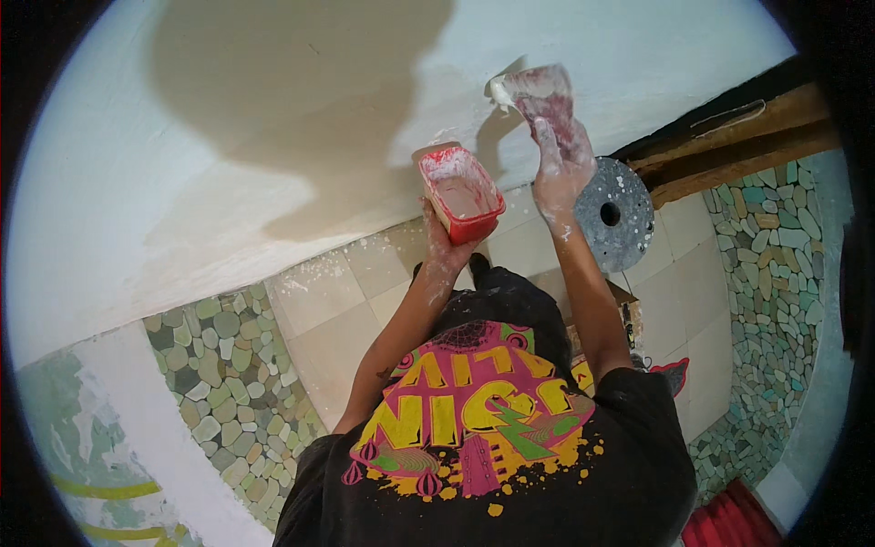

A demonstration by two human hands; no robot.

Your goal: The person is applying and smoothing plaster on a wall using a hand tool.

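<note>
My left hand point(443, 248) is wrapped round a red rectangular tub point(478, 224) from below. Its inner walls are smeared white, and pale pinkish-white filler paste point(462, 196) lies inside. Up to the right, my right hand point(562, 180) grips a broad, flat putty scraper point(545, 89), reddish under a coat of dried filler. A thick lump of white filler point(500, 92) sits at the scraper's left edge, close against the pale wall point(310, 118); whether the blade touches the wall I cannot tell. White smears cover my fingers and right wrist.
A round grey stool top point(631, 239) with a centre hole and white spatters stands beside my right forearm. Brown wooden beam point(729, 150) at right. Beige tiles point(333, 301) with splashes lie below, bordered by pebble mosaic point(223, 365). Red cloth point(729, 521) lies lower right.
</note>
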